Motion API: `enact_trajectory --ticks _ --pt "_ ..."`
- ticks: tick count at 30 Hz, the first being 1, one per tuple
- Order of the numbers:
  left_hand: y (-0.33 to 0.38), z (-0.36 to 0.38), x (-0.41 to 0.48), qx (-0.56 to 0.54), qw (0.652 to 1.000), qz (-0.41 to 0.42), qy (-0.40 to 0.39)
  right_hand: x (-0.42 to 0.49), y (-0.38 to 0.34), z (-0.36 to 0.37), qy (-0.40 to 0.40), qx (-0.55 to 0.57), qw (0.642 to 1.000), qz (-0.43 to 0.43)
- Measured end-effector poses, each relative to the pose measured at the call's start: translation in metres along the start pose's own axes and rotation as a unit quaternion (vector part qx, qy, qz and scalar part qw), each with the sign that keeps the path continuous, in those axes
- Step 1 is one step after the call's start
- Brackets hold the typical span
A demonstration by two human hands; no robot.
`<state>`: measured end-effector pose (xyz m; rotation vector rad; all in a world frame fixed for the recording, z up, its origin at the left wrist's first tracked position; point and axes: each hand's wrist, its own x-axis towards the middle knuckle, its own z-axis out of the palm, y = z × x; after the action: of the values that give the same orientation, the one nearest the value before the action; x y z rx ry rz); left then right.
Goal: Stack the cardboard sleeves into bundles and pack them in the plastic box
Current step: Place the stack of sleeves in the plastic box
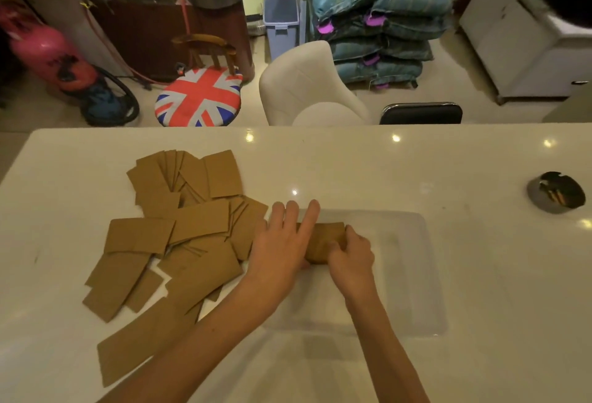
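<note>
A bundle of brown cardboard sleeves (323,240) is held over the far left part of the clear plastic box (403,274). My left hand (282,242) lies over the bundle's left end with fingers stretched out, thumb hidden below. My right hand (350,255) grips its right end with curled fingers. Several loose flat sleeves (179,236) lie spread in a pile on the white table, left of the box. My left forearm crosses over the nearest of them.
The white table (480,178) runs across the view. A round metal ashtray (555,192) sits at its right. Behind the far edge stand a flag-patterned stool (198,98), a cream chair (307,88) and a black chair back (421,113).
</note>
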<state>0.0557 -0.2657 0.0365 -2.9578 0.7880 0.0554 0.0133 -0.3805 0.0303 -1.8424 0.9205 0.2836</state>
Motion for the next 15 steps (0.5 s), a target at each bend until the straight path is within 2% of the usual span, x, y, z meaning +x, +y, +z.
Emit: enact_trajectory --ticks 2,5,7,12,15 --pt "-0.002 0.004 0.000 0.019 1.000 -0.005 0.008 -0.005 -0.004 -0.004 -0.004 0.052 0.999 0.012" --pt "-0.001 0.002 -0.001 0.051 0.998 -0.002 -0.037 -0.014 -0.008 -0.014 -0.040 0.153 0.987 0.042" --pt "0.001 0.002 -0.003 0.059 0.997 -0.001 -0.039 -0.015 -0.006 -0.017 -0.076 0.166 0.982 0.046" --pt "0.003 -0.002 -0.005 0.043 0.999 0.000 -0.014 -0.014 -0.004 -0.010 -0.081 0.177 0.980 0.030" --pt "0.000 -0.005 -0.005 -0.015 0.998 0.034 -0.056 -0.016 -0.004 -0.011 -0.077 0.188 0.979 0.014"
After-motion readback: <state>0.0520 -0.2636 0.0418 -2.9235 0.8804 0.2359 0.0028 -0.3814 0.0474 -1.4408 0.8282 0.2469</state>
